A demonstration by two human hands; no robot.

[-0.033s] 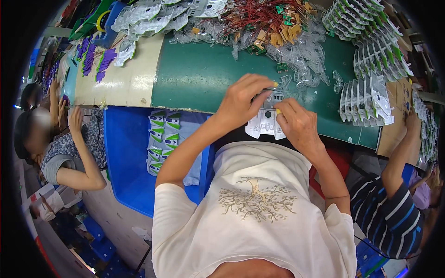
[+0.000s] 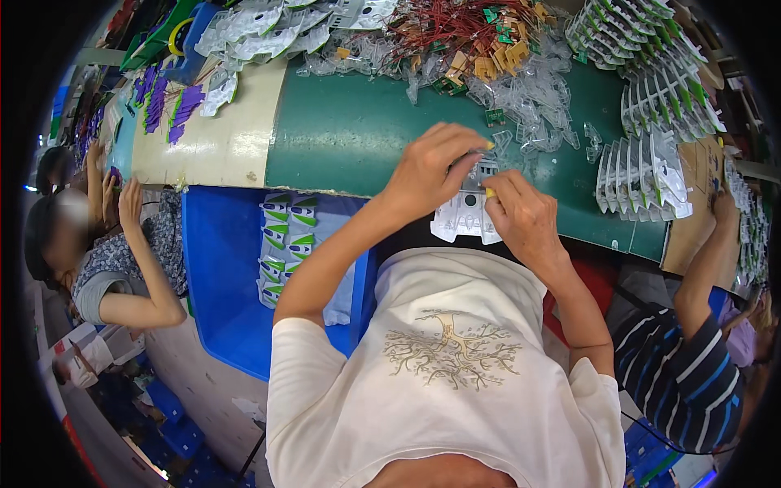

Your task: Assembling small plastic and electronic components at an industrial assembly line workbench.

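Observation:
A silver-grey plastic housing (image 2: 468,218) with cut-outs lies at the front edge of the green table top, partly jutting over it. My right hand (image 2: 527,215) grips its right side between thumb and curled fingers; a yellow cover shows on a fingertip. Above its far end is my left hand (image 2: 431,171), thumb and bent fingers apart, also with a yellow fingertip cover. I see nothing between those fingers. My hands partly hide the housing's far part. Just beyond them lie loose clear plastic pieces (image 2: 530,122) and a small green circuit board (image 2: 495,118).
Red wires (image 2: 435,37) with orange-tan pieces heap at the back. Silver housings (image 2: 260,37) pile back left; rows of green-edged housings (image 2: 643,179) stand right. A blue bin (image 2: 224,285) below the table holds green-and-white parts (image 2: 277,236). Co-workers sit on both sides.
My left hand has risen slightly away from the housing, its fingertips moving up and a little right. My right hand and the housing stay nearly in place.

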